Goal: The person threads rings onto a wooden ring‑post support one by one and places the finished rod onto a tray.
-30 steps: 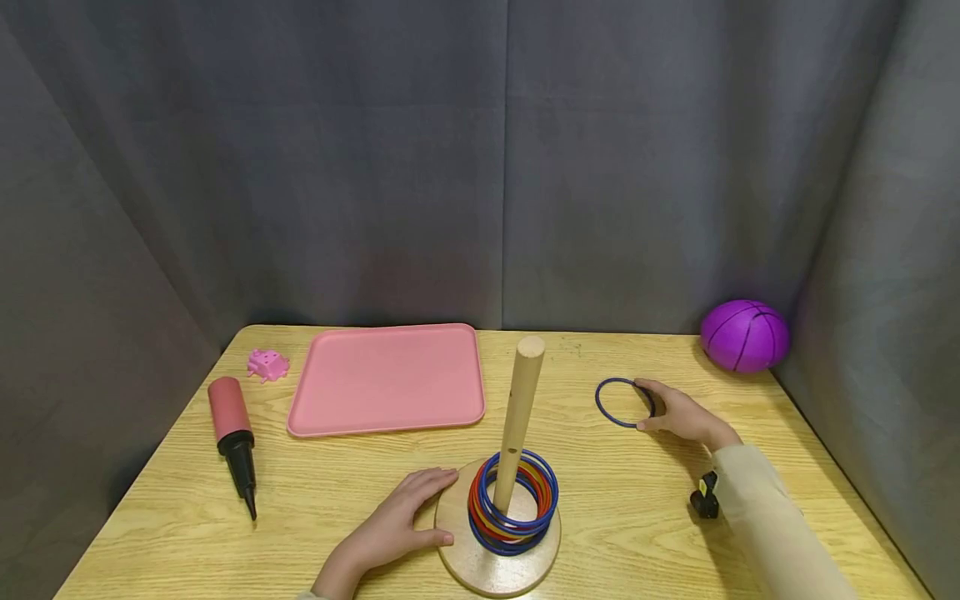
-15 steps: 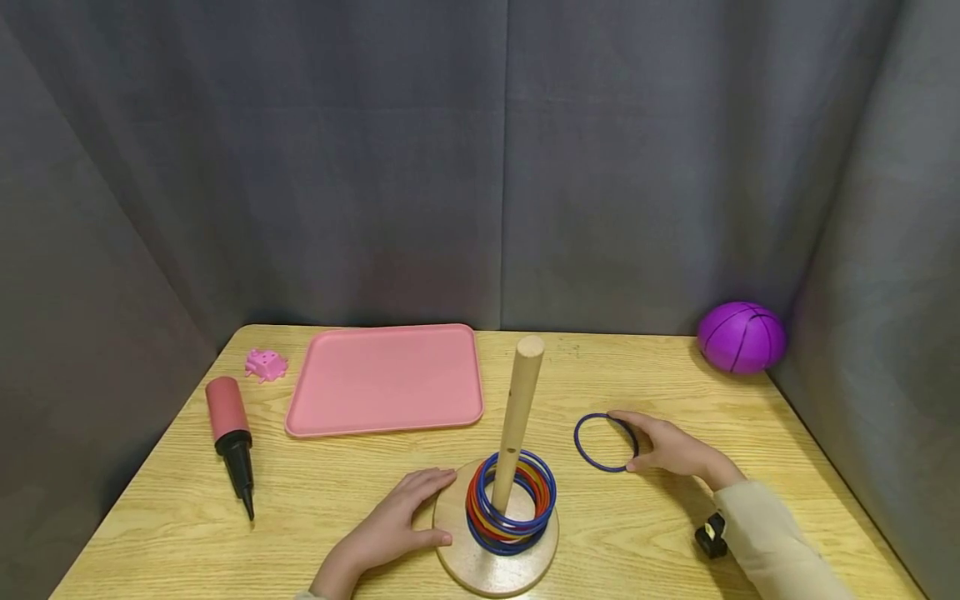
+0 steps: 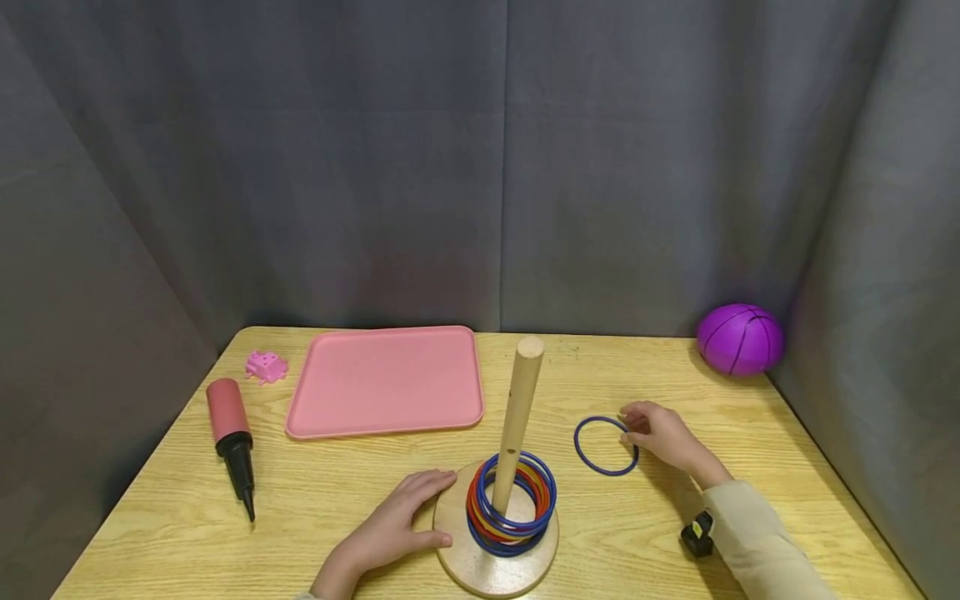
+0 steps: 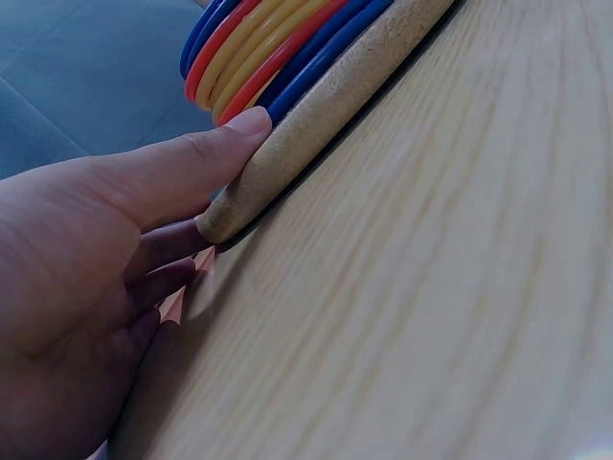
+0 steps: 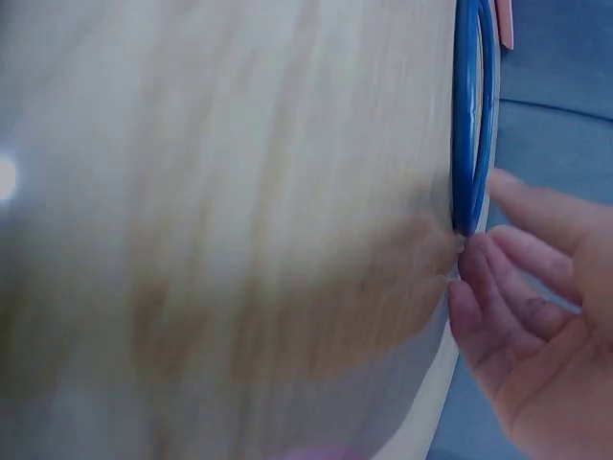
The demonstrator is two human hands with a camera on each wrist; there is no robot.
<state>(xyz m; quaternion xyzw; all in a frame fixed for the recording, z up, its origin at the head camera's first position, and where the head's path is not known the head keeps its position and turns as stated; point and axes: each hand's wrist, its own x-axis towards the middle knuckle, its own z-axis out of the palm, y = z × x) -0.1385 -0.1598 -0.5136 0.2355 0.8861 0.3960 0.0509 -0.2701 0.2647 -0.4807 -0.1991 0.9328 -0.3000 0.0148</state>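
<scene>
Near the front stands a wooden ring-toss stand: a round base [image 3: 491, 575] with an upright post [image 3: 519, 417]. Several blue, red and yellow rings [image 3: 480, 521] lie stacked around the post. The left hand [image 3: 397, 521] rests against the base's left side, fingers and thumb nearly straight; the left wrist view has the thumb on the rim. To the right, a single blue ring [image 3: 606, 473] lies flat on the table. The right hand [image 3: 663, 435] is at its right edge, thumb and bent fingers apart, fingertips right by the blue ring in the right wrist view.
A pink tray [image 3: 386, 383] lies at the back left. Left of it are a pink ladybug-like toy [image 3: 266, 367] and a red-and-black hand pump [image 3: 231, 433]. A purple ball [image 3: 740, 339] sits at the back right corner. Grey curtains [image 3: 375, 167] enclose the table.
The right hand has brought the blue ring nearer, toward the front and left. Over the last half second the ring stays put while that hand draws back and its fingers bunch. The left hand is still.
</scene>
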